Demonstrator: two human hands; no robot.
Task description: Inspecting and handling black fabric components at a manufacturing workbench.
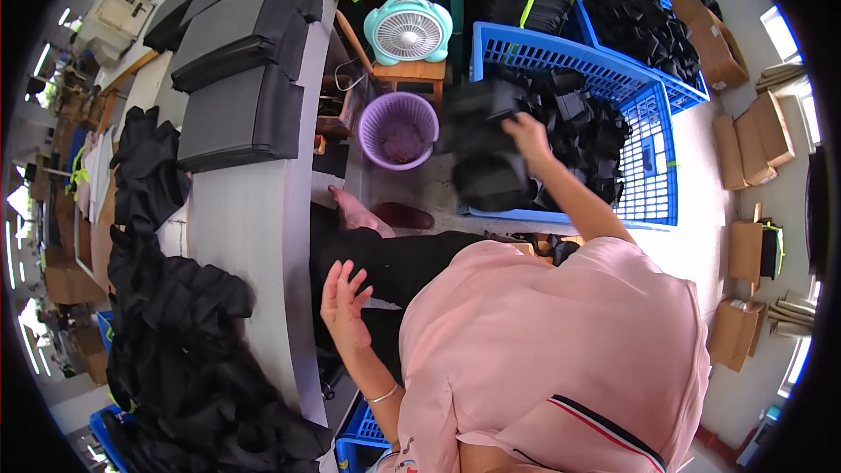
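Observation:
My right hand (pixel 528 142) reaches forward over the near-left side of a blue plastic crate (pixel 653 153), fingers closed on a black folded piece (pixel 486 127). That piece is smeared by motion, so its exact shape does not show. Inside the crate lies a heap of similar black pieces (pixel 569 118). My left hand (pixel 346 302) is raised beside the table edge above my lap, fingers spread, holding nothing. The grey-white table (pixel 236 219) is nearest to it and carries stacks of flat black sheets (pixel 232 114) and a long pile of loose black pieces (pixel 188 333).
A purple basket (pixel 399 127) stands on the floor between table and crate. Behind it, a turquoise fan (pixel 408 31) sits on a wooden stool (pixel 412 72). Another blue crate (pixel 631 22) of black pieces adjoins at the far right. Cardboard boxes (pixel 753 140) line the right wall.

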